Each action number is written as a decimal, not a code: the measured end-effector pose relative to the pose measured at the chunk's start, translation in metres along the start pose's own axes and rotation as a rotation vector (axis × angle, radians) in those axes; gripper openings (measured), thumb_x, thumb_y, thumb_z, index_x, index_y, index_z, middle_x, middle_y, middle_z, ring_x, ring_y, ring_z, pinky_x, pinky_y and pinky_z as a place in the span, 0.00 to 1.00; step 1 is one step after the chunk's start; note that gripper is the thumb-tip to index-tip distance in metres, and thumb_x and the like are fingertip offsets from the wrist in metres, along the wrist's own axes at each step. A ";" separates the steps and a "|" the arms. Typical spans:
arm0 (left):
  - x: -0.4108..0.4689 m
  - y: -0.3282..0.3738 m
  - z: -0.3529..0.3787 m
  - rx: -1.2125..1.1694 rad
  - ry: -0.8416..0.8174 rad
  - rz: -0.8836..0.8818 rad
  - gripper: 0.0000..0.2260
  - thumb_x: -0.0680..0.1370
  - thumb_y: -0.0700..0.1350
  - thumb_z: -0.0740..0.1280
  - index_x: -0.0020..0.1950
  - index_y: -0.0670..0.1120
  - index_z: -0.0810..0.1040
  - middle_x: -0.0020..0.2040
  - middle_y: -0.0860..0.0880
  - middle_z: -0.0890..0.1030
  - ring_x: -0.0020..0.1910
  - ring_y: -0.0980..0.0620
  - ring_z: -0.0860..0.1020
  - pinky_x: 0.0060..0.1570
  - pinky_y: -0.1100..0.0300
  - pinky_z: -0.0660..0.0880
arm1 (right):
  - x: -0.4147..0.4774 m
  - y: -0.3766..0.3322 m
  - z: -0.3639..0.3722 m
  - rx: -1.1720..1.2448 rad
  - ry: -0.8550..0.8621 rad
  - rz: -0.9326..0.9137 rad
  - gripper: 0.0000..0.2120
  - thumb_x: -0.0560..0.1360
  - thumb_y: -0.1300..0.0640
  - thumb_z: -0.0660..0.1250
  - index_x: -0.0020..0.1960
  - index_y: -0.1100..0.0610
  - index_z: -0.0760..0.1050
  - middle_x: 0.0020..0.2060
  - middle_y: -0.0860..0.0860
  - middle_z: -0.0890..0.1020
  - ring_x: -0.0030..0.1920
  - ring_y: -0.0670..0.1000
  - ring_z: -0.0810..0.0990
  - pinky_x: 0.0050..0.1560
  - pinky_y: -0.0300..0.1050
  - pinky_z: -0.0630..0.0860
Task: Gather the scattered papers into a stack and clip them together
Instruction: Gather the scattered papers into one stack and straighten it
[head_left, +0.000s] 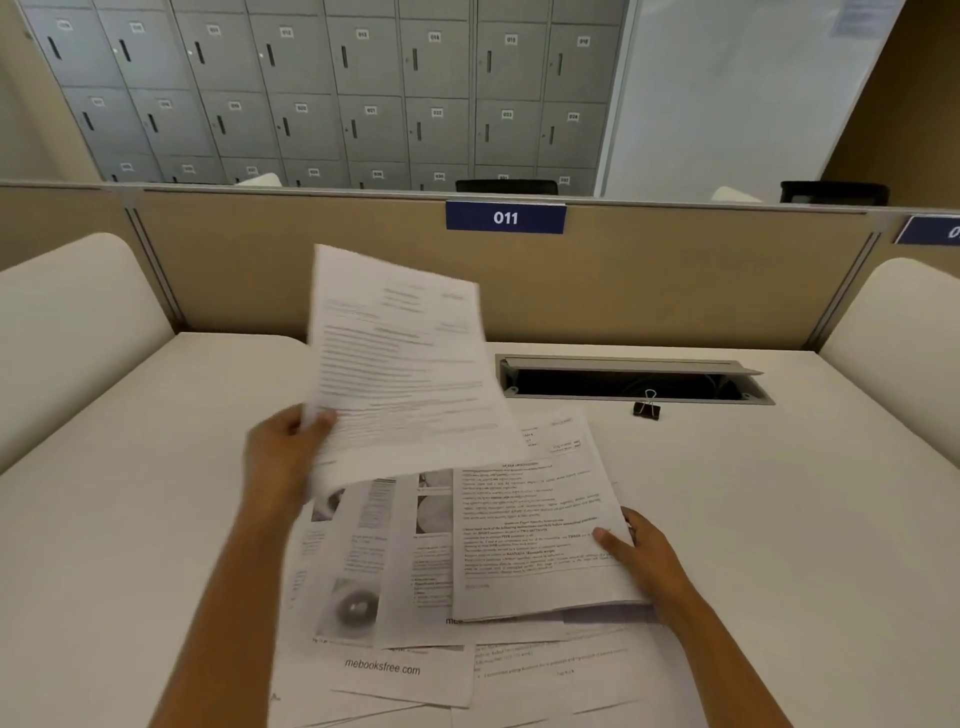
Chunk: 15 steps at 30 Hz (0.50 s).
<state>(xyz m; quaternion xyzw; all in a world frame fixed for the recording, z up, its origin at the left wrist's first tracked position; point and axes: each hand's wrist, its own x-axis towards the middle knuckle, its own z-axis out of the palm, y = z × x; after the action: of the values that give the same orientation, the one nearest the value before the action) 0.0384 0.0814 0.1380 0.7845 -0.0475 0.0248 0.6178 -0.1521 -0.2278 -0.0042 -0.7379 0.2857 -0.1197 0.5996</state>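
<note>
Roughly halfway at best, judging from the head camera: the left hand (283, 457) pinches a printed sheet (400, 364) by its lower left corner and holds it lifted and tilted above the desk (779, 519), blurred as if in motion. The right hand (649, 561) grips the right edge of a partial stack (535, 530), thumb on top and fingers underneath, so that its near edge stands slightly off the surface. Under and around that stack, loose pages (395, 597) lie fanned and overlapping toward the near edge, not yet squared up.

Gathering is left to finish, then aligning, then clipping. The binder clip (647, 408) stands untouched on the desk, well apart from the papers, just in front of the open cable tray (634, 382). Nothing blocks the way to it, though that open slot sits close behind. Beyond the divider panel (675, 291) with its "011" plate (505, 217) stand numbered lockers (363, 93).
</note>
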 end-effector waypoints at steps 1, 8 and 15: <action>-0.003 -0.006 0.019 -0.015 -0.079 -0.039 0.06 0.75 0.42 0.68 0.49 0.43 0.82 0.42 0.41 0.82 0.38 0.47 0.78 0.42 0.50 0.76 | 0.001 0.001 -0.001 -0.005 -0.007 0.007 0.19 0.74 0.53 0.68 0.64 0.54 0.70 0.56 0.51 0.80 0.51 0.47 0.80 0.42 0.34 0.79; -0.044 -0.066 0.117 0.015 -0.307 -0.250 0.09 0.74 0.39 0.68 0.54 0.38 0.81 0.52 0.40 0.83 0.45 0.46 0.80 0.46 0.58 0.76 | 0.008 -0.009 -0.005 0.088 0.015 0.236 0.22 0.80 0.41 0.49 0.59 0.54 0.74 0.56 0.51 0.79 0.55 0.54 0.78 0.54 0.45 0.73; -0.064 -0.076 0.128 0.154 -0.250 -0.227 0.14 0.74 0.37 0.68 0.60 0.39 0.77 0.55 0.43 0.81 0.49 0.48 0.79 0.49 0.62 0.71 | 0.013 -0.006 -0.003 -0.016 -0.004 0.173 0.19 0.75 0.54 0.67 0.64 0.58 0.71 0.59 0.56 0.79 0.53 0.55 0.80 0.56 0.50 0.77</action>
<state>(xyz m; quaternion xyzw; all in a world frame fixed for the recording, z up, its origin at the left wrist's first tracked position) -0.0195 -0.0224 0.0279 0.8267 -0.0332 -0.1391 0.5441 -0.1419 -0.2370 0.0000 -0.7155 0.3480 -0.0637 0.6024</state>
